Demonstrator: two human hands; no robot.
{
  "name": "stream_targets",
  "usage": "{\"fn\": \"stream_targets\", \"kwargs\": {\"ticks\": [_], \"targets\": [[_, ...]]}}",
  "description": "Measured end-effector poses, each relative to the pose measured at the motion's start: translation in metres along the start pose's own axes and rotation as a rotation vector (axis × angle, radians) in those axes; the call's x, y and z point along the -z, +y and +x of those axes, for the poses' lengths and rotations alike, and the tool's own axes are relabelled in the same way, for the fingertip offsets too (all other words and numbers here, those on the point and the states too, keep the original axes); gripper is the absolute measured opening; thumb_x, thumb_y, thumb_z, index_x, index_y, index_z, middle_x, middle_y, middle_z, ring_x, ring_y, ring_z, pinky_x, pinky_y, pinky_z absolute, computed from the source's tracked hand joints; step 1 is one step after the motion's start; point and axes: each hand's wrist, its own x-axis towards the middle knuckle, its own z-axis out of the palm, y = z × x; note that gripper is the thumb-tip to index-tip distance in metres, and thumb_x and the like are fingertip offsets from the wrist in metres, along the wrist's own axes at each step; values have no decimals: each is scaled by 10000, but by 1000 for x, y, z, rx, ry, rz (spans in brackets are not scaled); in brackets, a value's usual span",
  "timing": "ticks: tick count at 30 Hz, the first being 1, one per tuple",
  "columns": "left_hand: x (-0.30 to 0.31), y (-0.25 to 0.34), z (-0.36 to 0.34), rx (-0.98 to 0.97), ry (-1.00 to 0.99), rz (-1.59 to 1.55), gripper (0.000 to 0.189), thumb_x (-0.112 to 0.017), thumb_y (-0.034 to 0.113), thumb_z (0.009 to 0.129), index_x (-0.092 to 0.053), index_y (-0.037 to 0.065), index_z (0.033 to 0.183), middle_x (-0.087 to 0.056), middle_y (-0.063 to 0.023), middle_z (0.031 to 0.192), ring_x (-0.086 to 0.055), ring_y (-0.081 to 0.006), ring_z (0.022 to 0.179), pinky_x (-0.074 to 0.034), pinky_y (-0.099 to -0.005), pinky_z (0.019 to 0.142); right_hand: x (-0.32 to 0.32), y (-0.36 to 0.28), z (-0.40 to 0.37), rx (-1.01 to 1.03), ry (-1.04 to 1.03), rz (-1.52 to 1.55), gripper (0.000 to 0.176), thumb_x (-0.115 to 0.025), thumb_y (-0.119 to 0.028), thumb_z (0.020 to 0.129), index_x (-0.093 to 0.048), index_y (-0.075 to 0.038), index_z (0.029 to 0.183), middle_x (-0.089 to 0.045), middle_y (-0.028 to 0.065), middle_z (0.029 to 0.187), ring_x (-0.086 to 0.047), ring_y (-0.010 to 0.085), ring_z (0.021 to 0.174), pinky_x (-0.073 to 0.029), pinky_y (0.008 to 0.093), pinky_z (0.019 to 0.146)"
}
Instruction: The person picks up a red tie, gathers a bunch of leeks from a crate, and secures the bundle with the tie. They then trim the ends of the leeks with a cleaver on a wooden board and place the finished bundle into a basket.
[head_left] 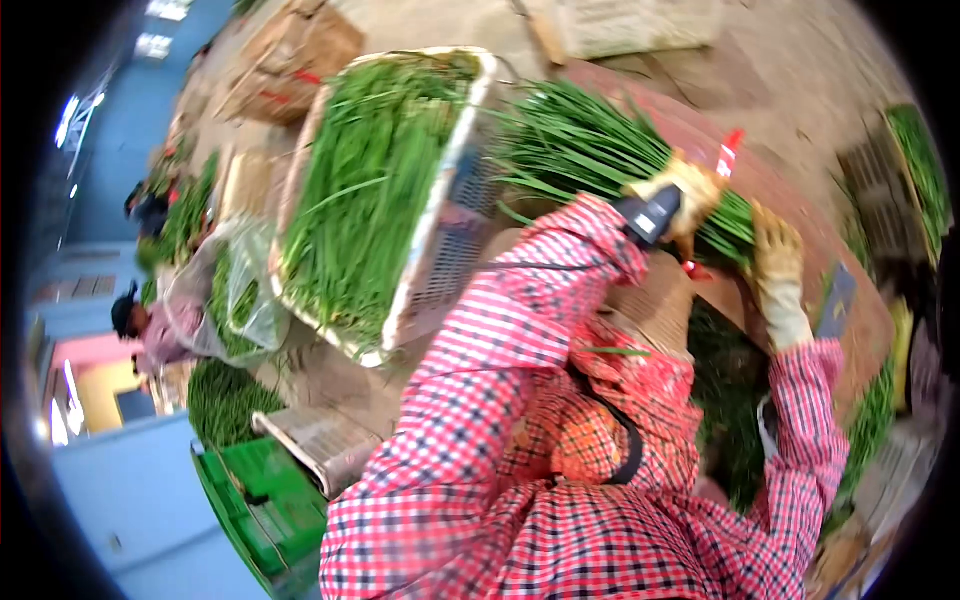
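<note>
A bunch of long green chives [590, 140] lies across the reddish board, leaves to the left and stem ends to the right. My left hand [688, 195], in a tan work glove with a black device at the wrist, is closed around the bunch near its stems. A bright red strip [731, 153] sticks up beside that hand, and a bit of red shows below it; how it runs around the stems is hidden. Gloved too, my right hand [778, 250] has its fingers curled against the stem ends [728, 232]. A flat bluish-grey blade-like piece [836, 300] lies by my right wrist.
A white-rimmed basket [412, 235] heaped with greens stands to the left of the board [850, 330]. Beyond are a cardboard box [290, 65], a clear plastic bag [265, 275] and a green crate [265, 505]. Another crate [885, 185] stands at right. Other people work far left.
</note>
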Motion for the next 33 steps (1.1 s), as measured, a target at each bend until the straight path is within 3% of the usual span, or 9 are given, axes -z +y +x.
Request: {"fn": "stream_targets", "kwargs": {"ticks": [2, 5, 10, 12, 18, 21, 24, 28, 33], "targets": [[-53, -4, 18, 79, 109, 138, 765, -838, 377, 576, -509, 33, 1174, -655, -58, 932, -646, -223, 916, -449, -446, 757, 47, -28, 6, -50, -202, -237, 1066, -832, -266, 599, -284, -54, 1488, -468, 128, 1392, -422, 334, 1299, -297, 445, 1120], [-30, -3, 5, 50, 5, 19, 740, -817, 334, 574, -522, 32, 1183, -673, -55, 920, -667, -225, 897, -447, -452, 734, 56, -40, 16, 131, 60, -270, 1148, -851, -352, 564, -253, -64, 1500, -455, 84, 1395, -473, 295, 1236, -362, 447, 1051], [-101, -7, 43, 151, 334, 116, 591, -784, 326, 597, -584, 77, 1095, -638, 2, 755, -655, -255, 712, -471, -495, 714, 0, -10, 31, 54, -79, 117, 1103, -871, -233, 550, -299, -38, 1473, -502, 162, 1357, -529, 353, 1164, -441, 430, 985], [-79, -13, 31, 123, 355, 111, 617, -774, 370, 617, -580, 82, 1128, -617, -23, 882, -607, -265, 849, -443, -512, 785, 8, -20, 29, 56, -65, 213, 1101, -878, -191, 536, -309, -30, 1465, -528, 177, 1328, -543, 373, 1150, -462, 427, 963], [58, -51, -145, 251, 477, -111, 622, -771, 421, 676, -610, 73, 1165, -595, -94, 1170, -513, -274, 1173, -412, -467, 975, 1, -11, 19, 78, -13, 322, 1172, -858, 45, 521, -246, -95, 1511, -542, 206, 1317, -564, 378, 1165, -495, 418, 944], [41, -97, -257, 446, 1072, -224, 355, -749, 231, 757, -696, 23, 1040, -678, -154, 1062, -645, -318, 975, -512, -399, 885, 9, -8, 17, 16, -86, 282, 1192, -855, 60, 525, -222, -102, 1523, -517, 217, 1363, -549, 373, 1202, -481, 406, 976], [37, -135, -398, 932, 1052, -240, 366, -703, 221, 825, -666, 10, 1122, -674, -162, 1106, -654, -283, 1013, -526, -380, 909, 13, -2, 13, 116, -28, 276, 1224, -876, 20, 494, -227, -105, 1524, -539, 244, 1321, -564, 401, 1156, -484, 419, 959], [14, -170, -558, 1384, 576, 212, 661, -733, 327, 810, -512, -8, 1336, -575, -208, 1311, -549, -314, 1229, -421, -375, 1064, 23, -5, 10, 121, -65, 344, 1217, -806, 132, 502, -216, -123, 1536, -468, 183, 1426, -506, 343, 1257, -450, 379, 1054], [8, -210, -638, 1496, 79, -164, 1021, -823, 431, 700, -322, -30, 1461, -341, -240, 1507, -329, -356, 1402, -280, -372, 1158, 33, -6, 7, 44, -131, 387, 1186, -760, 170, 537, -212, -144, 1541, -413, 155, 1476, -440, 328, 1324, -408, 388, 1107]]}}
